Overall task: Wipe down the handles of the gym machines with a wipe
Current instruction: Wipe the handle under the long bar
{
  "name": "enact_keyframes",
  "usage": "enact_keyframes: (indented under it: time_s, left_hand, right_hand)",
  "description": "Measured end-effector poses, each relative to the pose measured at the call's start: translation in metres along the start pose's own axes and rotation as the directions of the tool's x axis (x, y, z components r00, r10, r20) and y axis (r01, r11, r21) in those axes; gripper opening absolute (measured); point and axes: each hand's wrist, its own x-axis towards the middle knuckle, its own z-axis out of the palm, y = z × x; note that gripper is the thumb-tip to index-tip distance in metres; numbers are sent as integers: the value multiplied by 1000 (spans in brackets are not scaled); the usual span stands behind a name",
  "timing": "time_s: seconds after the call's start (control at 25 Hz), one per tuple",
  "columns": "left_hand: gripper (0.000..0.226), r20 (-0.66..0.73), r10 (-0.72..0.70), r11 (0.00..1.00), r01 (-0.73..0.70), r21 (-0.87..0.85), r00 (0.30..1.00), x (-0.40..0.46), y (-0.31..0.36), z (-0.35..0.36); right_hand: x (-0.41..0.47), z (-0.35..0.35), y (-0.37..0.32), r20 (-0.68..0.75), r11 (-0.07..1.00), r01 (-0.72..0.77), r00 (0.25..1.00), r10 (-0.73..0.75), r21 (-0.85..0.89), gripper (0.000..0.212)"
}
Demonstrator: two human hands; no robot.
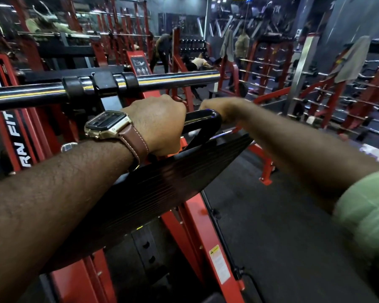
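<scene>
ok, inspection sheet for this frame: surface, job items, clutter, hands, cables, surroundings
Surface: ribbed black pad on the red machine frame, tilted.
Job's things: black handle gripped at both ends; a small white bit under it, possibly the wipe, cannot confirm.
Clutter: grey cloths draped over racks on the right.
Grippers: left hand closed around the handle, watch on the wrist; right hand on the handle's far end, blurred, fingers hidden.
Cables: thin black cable on the floor beside the frame.
Surroundings: chrome barbell ahead, red racks, people in the background.
</scene>
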Motion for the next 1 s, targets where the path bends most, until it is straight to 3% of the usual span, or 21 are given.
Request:
enact_keyframes:
  time_s: [0.12,0.24,0.32,0.4,0.48,0.56,0.64,0.76,0.84,1.0]
  left_hand:
    - [33,17,8,1000,-8,-14,1000,-6,2,-6]
    - [28,9,-4,999,5,-46,1000,-8,1,-6]
    - [25,-10,-3,999,2,-49,1000,-9,1,-6]
    - [22,-13,0,999,0,-51,1000,-8,0,-5]
    - [20,-7,-6,999,5,-49,1000,-7,0,-3]
    - [20,-4,-3,998,2,-60,1000,-7,0,-5]
    - [21,3,-5,998,5,-60,1000,-7,0,-6]
    - [25,-6,0,998,0,-64,1000,-7,1,-5]
    - [20,-20,11,998,-12,-65,1000,-6,-1,-4]
    - [29,-37,44,997,-47,-57,998,-4,-1,-1]
  right_hand:
    - [7,19,-6,72,1000,-26,997,25,7,34]
    - [3,2,-18,213,995,19,977,3,-100,23]
    - [-4,-10,-37,204,981,21,979,19,-191,18]
    - [-13,-22,-48,139,965,28,990,9,-259,30]
    - [-19,-31,-44,125,991,-5,992,22,-134,44]
    - [-16,-29,-29,96,999,-22,995,26,-44,43]
    - [-10,-9,-9,29,999,-43,999,44,-28,35]
    - [-3,27,13,-8,960,-86,996,92,267,10]
    - [-9,33,14,-69,920,-103,988,139,379,5]
    - [-44,14,10,-215,843,-69,953,214,533,27]
